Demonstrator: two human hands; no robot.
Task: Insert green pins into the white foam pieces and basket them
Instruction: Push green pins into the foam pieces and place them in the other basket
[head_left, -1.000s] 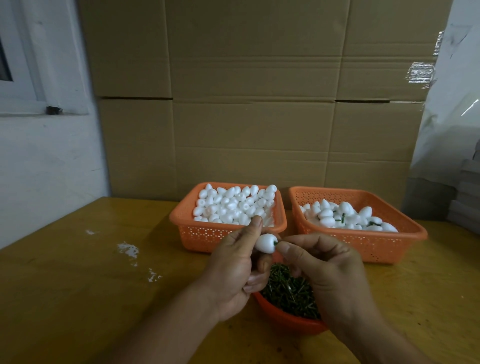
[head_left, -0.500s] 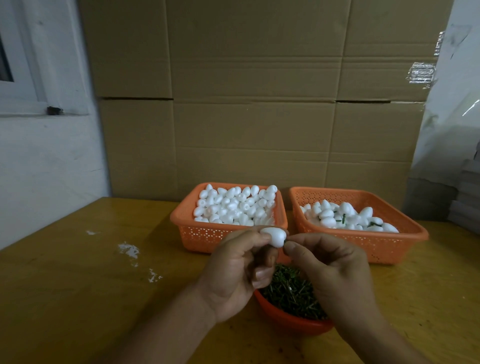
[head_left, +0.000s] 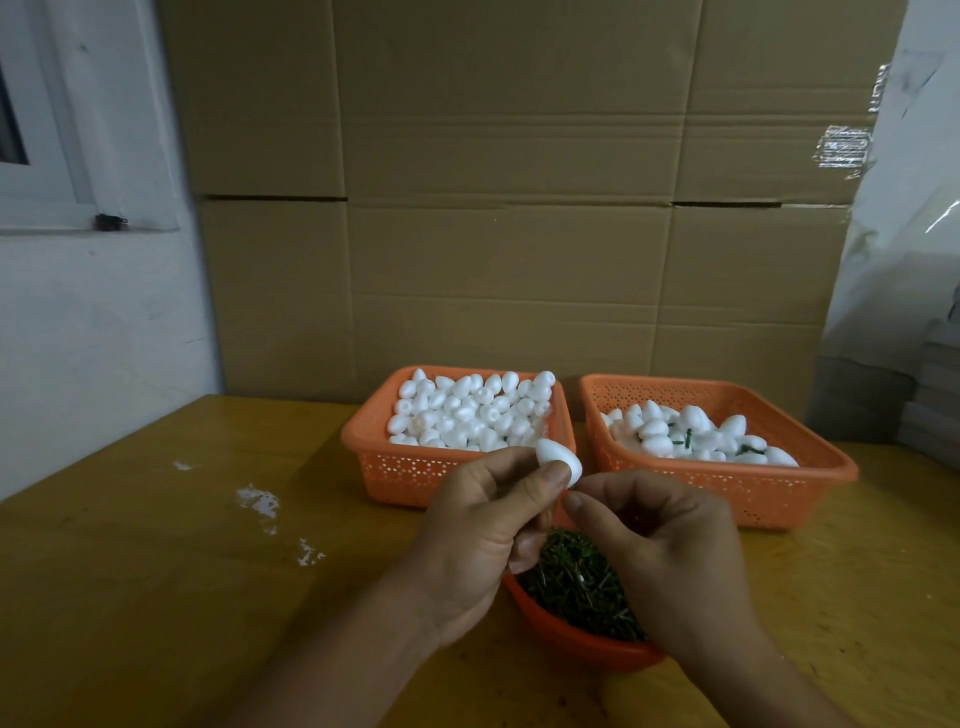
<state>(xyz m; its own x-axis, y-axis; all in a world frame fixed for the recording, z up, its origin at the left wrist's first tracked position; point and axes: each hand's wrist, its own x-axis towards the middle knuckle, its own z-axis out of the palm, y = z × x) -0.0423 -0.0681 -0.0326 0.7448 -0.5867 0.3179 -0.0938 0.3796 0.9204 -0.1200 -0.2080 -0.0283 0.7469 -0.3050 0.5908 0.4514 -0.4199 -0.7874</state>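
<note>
Pinching foam piece (head_left: 558, 457), left hand (head_left: 483, 530), pin hidden

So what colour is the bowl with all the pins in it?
Orange-red. The bowl of green pins shows in the head view, below both hands.

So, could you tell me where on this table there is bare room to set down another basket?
The widest bare patch of the wooden table lies left of the left basket, broken only by white flecks. A narrower strip lies near the right edge, in front of the right basket. The middle is crowded: left hand, right hand, foam piece, pin bowl.
</note>
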